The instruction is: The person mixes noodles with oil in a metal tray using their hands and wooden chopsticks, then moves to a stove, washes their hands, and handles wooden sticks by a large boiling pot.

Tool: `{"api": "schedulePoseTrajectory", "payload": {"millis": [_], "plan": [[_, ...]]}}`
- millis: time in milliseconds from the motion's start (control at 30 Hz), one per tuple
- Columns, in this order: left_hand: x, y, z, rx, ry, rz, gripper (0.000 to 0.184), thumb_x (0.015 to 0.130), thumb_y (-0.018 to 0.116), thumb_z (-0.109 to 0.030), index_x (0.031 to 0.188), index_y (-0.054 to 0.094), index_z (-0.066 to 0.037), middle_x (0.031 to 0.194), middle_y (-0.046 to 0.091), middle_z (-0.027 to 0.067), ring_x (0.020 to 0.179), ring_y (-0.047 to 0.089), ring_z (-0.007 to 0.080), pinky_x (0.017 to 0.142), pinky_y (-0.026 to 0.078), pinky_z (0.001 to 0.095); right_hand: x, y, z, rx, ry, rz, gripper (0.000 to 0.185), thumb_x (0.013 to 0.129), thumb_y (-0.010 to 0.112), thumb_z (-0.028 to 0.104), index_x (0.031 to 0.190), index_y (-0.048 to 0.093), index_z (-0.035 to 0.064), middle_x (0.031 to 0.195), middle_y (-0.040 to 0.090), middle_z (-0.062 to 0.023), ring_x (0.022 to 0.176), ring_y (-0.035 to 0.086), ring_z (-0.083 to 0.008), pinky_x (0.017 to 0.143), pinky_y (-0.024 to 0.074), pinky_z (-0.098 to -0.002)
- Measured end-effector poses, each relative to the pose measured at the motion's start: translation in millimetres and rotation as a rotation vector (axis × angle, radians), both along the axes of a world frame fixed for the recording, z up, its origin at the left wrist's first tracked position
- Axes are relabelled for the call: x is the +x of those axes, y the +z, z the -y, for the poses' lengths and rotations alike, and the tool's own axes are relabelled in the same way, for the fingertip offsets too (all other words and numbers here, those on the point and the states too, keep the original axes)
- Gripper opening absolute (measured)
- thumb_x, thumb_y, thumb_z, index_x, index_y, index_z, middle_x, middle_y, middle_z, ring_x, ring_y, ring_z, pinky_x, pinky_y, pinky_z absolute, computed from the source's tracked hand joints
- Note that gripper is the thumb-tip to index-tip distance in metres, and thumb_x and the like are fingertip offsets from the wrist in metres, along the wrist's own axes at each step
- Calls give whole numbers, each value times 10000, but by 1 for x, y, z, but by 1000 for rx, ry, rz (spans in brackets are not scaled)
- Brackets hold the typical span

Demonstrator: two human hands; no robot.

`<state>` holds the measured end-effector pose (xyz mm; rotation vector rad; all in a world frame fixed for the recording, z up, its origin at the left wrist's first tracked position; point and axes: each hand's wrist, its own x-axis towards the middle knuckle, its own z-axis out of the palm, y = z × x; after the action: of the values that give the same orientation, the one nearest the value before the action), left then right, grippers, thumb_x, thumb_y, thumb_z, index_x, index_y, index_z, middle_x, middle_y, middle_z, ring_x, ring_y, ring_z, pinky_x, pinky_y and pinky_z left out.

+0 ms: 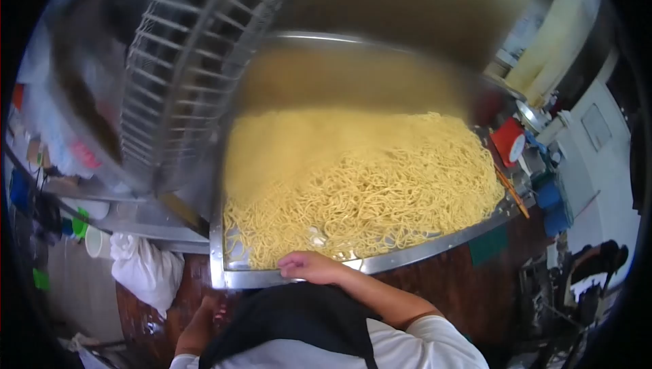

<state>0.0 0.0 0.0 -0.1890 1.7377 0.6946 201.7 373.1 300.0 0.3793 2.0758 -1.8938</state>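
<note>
A broad, shallow metal tray (435, 241) is spread with a thick layer of yellow noodles (380, 189). My right hand (309, 267) is at the near rim, beside the lower left part of the noodles. Its fingers are loosely curled in, and no object shows in them. Low on the left, by my dark apron (292, 318), is my left hand (216, 308). It is small and partly hidden in shadow, so its fingers cannot be made out. A hazy blur covers the far part of the tray and noodles.
A large fan with a wire guard (180, 63) stands close on the left. Below it a white sack (146, 270) sits on the floor. Right of the tray are a red dial scale (508, 143), orange sticks (513, 192) and blue containers (553, 206).
</note>
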Motion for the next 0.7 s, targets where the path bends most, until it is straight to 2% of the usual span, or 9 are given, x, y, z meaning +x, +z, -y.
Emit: {"api": "schedulePoseTrajectory", "payload": {"millis": [67, 100, 167, 200, 333, 400, 700], "plan": [[-11, 3, 11, 318, -168, 36, 316, 893, 464, -390, 1065, 608, -168, 725, 478, 39, 562, 440, 182, 442, 354, 385, -2, -2, 6, -11, -8, -40, 416, 872, 609, 292, 1181, 545, 20, 1075, 616, -90, 991, 564, -152, 879, 437, -289], [-8, 23, -4, 322, -188, 28, 316, 893, 464, -390, 1065, 608, -168, 725, 478, 39, 562, 440, 182, 442, 354, 385, 3, -1, -2, -5, -26, -50, 416, 872, 609, 292, 1181, 545, 20, 1075, 616, -90, 991, 564, -152, 879, 437, -289], [4, 77, -31, 95, -376, -205, 251, 902, 435, -330, 965, 637, -196, 694, 445, 22, 542, 403, 172, 424, 342, 339, 6, -6, -4, -22, -36, -74, 407, 874, 607, 285, 1175, 547, 17, 1068, 617, -86, 982, 564, -148, 870, 439, -284], [-2, 84, -37, 76, -293, -177, 260, 908, 421, -321, 914, 637, -176, 704, 488, 20, 538, 442, 168, 433, 365, 347, 3, -8, -5, -21, -45, -82, 407, 874, 607, 285, 1175, 547, 17, 1068, 617, -86, 982, 564, -148, 870, 439, -284], [-7, 57, -31, 155, -431, -264, 298, 912, 404, -333, 879, 629, -142, 723, 527, 12, 545, 492, 177, 471, 394, 378, 4, -6, -4, -47, -73, -58, 407, 876, 604, 285, 1173, 548, 13, 1063, 616, -82, 975, 560, -142, 867, 439, -281], [-12, 45, -41, 162, 86, -42, 289, 904, 422, -327, 838, 613, -120, 726, 565, 13, 551, 533, 183, 493, 413, 394, 2, -3, -7, -51, -76, -53, 408, 878, 602, 288, 1173, 548, 11, 1061, 616, -80, 974, 558, -140, 866, 439, -280], [-18, -18, -36, 37, 100, 179, 258, 899, 433, -307, 839, 613, -132, 705, 565, 15, 565, 548, 191, 501, 426, 403, 8, -5, -10, 6, -68, -55, 438, 874, 596, 324, 1183, 548, 18, 1083, 618, -93, 992, 561, -159, 878, 434, -293]]}}
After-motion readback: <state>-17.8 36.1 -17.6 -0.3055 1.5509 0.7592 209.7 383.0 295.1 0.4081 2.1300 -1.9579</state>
